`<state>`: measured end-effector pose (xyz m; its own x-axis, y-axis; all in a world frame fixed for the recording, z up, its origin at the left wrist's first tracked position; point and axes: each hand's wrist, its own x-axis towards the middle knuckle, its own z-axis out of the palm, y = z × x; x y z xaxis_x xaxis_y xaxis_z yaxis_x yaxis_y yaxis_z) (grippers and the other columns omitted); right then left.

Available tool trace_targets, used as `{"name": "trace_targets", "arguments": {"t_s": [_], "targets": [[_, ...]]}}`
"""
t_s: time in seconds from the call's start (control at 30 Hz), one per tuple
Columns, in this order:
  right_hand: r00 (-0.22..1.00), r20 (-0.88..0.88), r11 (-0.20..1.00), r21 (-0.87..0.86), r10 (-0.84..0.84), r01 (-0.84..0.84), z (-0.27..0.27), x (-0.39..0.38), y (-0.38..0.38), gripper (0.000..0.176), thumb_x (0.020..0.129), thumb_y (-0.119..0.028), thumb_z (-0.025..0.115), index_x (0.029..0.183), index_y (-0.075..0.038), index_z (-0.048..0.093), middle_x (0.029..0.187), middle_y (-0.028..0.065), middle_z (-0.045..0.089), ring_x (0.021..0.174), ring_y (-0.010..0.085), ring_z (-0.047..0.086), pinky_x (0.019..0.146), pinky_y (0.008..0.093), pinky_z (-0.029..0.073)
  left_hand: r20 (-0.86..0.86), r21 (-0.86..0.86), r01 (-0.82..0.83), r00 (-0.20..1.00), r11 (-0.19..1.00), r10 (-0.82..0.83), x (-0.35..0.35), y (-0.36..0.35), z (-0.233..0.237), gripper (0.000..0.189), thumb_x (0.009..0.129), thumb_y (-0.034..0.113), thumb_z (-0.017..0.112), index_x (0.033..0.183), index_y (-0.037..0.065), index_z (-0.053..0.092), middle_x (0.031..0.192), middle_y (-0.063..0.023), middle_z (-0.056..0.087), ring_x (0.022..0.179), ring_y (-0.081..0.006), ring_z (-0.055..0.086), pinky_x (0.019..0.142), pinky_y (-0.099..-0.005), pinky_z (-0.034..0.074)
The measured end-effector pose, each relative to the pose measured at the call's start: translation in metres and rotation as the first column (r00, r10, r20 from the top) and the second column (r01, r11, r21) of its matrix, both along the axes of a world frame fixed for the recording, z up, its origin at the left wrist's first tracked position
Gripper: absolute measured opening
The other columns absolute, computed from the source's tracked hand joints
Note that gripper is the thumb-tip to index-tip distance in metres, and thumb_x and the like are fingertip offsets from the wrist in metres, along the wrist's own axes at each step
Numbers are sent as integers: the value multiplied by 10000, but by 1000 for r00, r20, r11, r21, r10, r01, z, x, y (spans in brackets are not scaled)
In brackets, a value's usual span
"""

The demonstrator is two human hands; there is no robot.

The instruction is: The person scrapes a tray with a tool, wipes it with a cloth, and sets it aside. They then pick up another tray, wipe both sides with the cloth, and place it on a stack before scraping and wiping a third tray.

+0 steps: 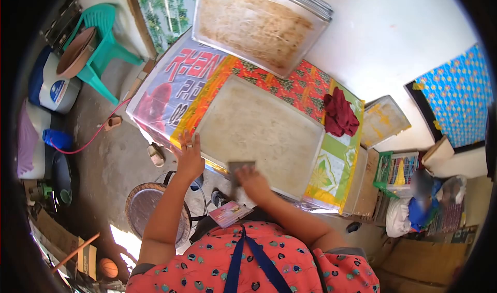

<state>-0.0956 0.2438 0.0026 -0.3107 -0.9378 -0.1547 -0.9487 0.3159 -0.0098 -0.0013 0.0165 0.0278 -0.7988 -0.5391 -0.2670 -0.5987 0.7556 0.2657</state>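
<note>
A large metal baking tray (259, 132) lies flat on the covered table, its pale surface mottled and worn. My left hand (190, 150) rests at the tray's left edge, fingers spread, with a ring on one finger. At the near edge of the tray, my right hand (249, 181) is closed on a flat, dark grey scraper (242, 165). The scraper's far end lies over the tray; my fingers cover part of it. A crumpled maroon cloth (340, 112) sits on the table to the right of the tray.
Several stacked trays (259, 21) with brown stains lean against the wall behind the table (331, 189). Another stained tray (384, 121) stands at the right. On the left are a green plastic chair (98, 49) and a round stool (155, 215). A green crate (396, 174) stands at the far right.
</note>
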Motion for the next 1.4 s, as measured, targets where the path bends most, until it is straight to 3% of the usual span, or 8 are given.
{"name": "trace_targets", "arguments": {"t_s": [0.07,0.3,0.47,0.63,0.73,0.87,1.2,1.4], "targets": [[884,110,889,-9,-455,459,20,-56,25,421,840,-109,474,1238,28,461,1135,233,581,967,419,603,728,438,540,-37,-22,61,997,998,-62,-10,14,5,762,739,123,534,1442,62,248,1524,-239,32,1403,-442,5,1012,-724,57],[955,249,987,48,-163,156,33,6,78,461,824,-115,474,1282,-71,508,1162,214,591,936,383,626,803,458,517,-159,-10,190,969,982,-189,-45,58,8,563,788,182,588,1314,60,428,1480,-231,200,1389,-419,125,1021,-700,120],[602,683,770,-91,-413,632,95,-110,164,361,710,-75,546,1053,-3,630,817,204,663,754,325,658,696,393,514,-401,-492,106,853,864,-333,-76,100,43,242,819,180,619,1007,30,600,1100,-201,595,1161,-350,492,958,-591,312],[-131,846,568,453,-517,687,46,-189,294,454,718,-104,668,1132,57,577,936,168,646,852,219,635,722,330,531,-371,82,166,920,983,-124,-89,131,29,279,822,190,603,1060,46,582,893,-221,600,844,-352,585,856,-513,384],[508,545,682,170,-667,712,38,-240,321,626,708,-190,733,1244,37,504,1101,206,612,1012,312,596,890,389,480,-27,-67,208,977,976,-210,-91,161,32,521,811,207,601,1305,142,450,1010,-235,534,907,-369,534,898,-552,337],[687,479,444,-529,-547,723,74,-329,278,934,628,-433,806,1356,-36,377,1364,254,407,1307,399,339,1018,457,363,110,7,294,950,956,-293,-86,220,34,695,788,378,647,1410,296,346,1538,-177,83,1399,-433,78,1024,-717,40],[702,525,515,-478,-482,711,34,-399,173,586,681,-229,716,1223,-90,543,1138,217,587,1073,379,552,925,415,444,-61,-87,-162,986,983,157,-27,246,15,658,811,406,637,1352,117,399,1349,-203,433,1294,-357,362,1034,-581,263],[741,415,587,-452,-528,671,64,-286,162,572,708,-266,668,1216,-40,535,1179,244,543,1106,424,500,944,469,406,90,879,-438,542,190,836,-24,202,-43,486,861,399,629,1063,-28,514,797,-140,635,617,-188,642,528,-310,529]]}}
